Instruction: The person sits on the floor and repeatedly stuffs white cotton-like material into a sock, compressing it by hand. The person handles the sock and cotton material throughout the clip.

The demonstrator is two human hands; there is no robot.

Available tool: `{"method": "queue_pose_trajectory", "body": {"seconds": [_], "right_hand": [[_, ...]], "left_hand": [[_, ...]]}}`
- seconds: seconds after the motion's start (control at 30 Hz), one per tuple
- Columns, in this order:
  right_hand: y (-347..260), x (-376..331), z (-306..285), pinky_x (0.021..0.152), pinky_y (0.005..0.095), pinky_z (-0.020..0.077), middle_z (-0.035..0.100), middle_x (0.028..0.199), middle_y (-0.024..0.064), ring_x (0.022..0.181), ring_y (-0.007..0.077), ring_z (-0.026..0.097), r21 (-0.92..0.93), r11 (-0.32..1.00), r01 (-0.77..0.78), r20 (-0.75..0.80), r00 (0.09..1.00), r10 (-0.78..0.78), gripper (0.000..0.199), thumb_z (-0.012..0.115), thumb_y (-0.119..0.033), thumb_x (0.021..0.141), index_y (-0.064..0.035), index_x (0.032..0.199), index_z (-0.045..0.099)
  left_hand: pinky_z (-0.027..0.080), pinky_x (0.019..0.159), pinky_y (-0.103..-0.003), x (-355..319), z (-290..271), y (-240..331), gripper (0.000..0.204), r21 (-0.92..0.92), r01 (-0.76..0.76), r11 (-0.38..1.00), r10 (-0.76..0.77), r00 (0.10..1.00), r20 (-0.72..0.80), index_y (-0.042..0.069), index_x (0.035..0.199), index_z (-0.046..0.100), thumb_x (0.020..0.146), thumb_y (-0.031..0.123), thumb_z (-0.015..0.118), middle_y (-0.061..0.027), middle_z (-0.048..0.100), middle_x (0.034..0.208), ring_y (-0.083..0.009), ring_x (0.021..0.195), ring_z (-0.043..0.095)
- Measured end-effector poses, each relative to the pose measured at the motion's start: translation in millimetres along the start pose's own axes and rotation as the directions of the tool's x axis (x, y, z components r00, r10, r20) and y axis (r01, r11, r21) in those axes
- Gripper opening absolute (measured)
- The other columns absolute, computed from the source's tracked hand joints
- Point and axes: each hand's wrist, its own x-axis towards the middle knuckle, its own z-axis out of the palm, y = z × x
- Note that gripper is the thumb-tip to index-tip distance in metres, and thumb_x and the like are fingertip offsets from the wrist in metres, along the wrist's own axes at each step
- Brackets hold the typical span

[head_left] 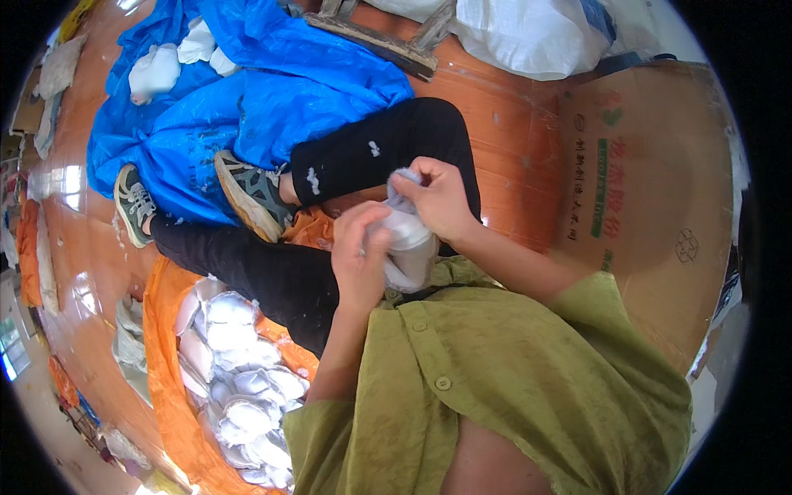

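Observation:
Above my lap, my left hand (360, 252) is closed around the side of a white, soft, rounded bundle (410, 247), possibly several padded pieces nested together. My right hand (439, 198) pinches a greyish fuzzy piece (404, 183) at the bundle's top, between thumb and fingers. Whether that piece is joined to the bundle I cannot tell. By my left leg, an orange sack (161, 330) lies open, holding a heap of white and pale pink cup-shaped pads (239, 363) with greyish edges.
A blue woven sack (272, 107) is spread beyond my feet, with white bundles (155, 73) on it. To my right stands a large cardboard box (643, 190). A wooden stool (396, 54) and a white sack (528, 37) lie at the far side of the orange-brown floor (511, 148).

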Motion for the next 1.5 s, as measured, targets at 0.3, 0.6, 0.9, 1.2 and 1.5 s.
{"method": "queue_pose_trajectory", "body": {"seconds": [0.3, 0.6, 0.9, 1.2, 1.5], "right_hand": [[16, 5, 7, 0.059, 0.0306, 0.0465, 0.062, 0.072, 0.0066, 0.064, 0.0148, 0.057, 0.280, 0.810, -0.515, 0.026, 0.848, 0.530, 0.011, 0.067, -0.007, 0.084, -0.0022, 0.075, 0.063], [41, 24, 0, 0.074, 0.0406, 0.0489, 0.059, 0.088, 0.0092, 0.081, 0.0227, 0.056, 0.718, 0.306, -0.625, 0.155, 0.573, 0.805, 0.013, 0.051, -0.013, 0.094, -0.0035, 0.089, 0.058], [-5, 8, -20, 0.082, 0.0315, 0.0470, 0.059, 0.107, 0.0057, 0.096, 0.0165, 0.056, 0.128, 0.856, -0.501, 0.341, 0.833, 0.436, 0.042, 0.072, -0.029, 0.085, -0.0034, 0.113, 0.054], [-1, -11, -11, 0.087, 0.0316, 0.0460, 0.061, 0.108, 0.0102, 0.099, 0.0170, 0.057, -0.062, 0.905, -0.420, 0.379, 0.829, 0.411, 0.045, 0.072, -0.016, 0.084, 0.0010, 0.119, 0.051], [-5, -15, -7, 0.086, 0.0280, 0.0452, 0.058, 0.104, 0.0065, 0.098, 0.0126, 0.055, 0.032, 0.960, -0.277, 0.423, 0.874, 0.238, 0.036, 0.067, 0.000, 0.083, -0.0047, 0.113, 0.049]], "left_hand": [[0.039, 0.086, -0.043, -9, 12, 17, 0.049, 0.512, -0.006, 0.859, -0.099, 0.979, 0.177, 0.005, 0.095, 0.053, 0.058, 0.016, 0.083, -0.0113, 0.052, 0.105, -0.0334, 0.099, 0.047], [0.040, 0.094, -0.043, -22, 40, 8, 0.076, 0.416, 0.016, 0.909, -0.020, 1.000, 0.004, 0.000, 0.119, 0.040, 0.059, 0.013, 0.086, -0.0182, 0.046, 0.117, -0.0383, 0.107, 0.048], [0.047, 0.086, -0.030, -11, -9, -23, 0.054, -0.440, 0.460, 0.772, -0.468, 0.878, 0.096, -0.003, 0.117, 0.048, 0.076, 0.015, 0.078, -0.0105, 0.060, 0.107, -0.0172, 0.098, 0.058], [0.044, 0.093, -0.031, -16, -10, 3, 0.062, -0.749, 0.455, 0.481, -0.457, 0.860, 0.228, -0.002, 0.129, 0.039, 0.085, 0.027, 0.072, -0.0124, 0.052, 0.122, -0.0192, 0.109, 0.053], [0.043, 0.093, -0.031, -12, -15, 6, 0.053, -0.701, 0.510, 0.498, -0.486, 0.834, 0.262, 0.000, 0.124, 0.041, 0.086, 0.021, 0.071, -0.0101, 0.053, 0.117, -0.0183, 0.108, 0.053]]}}
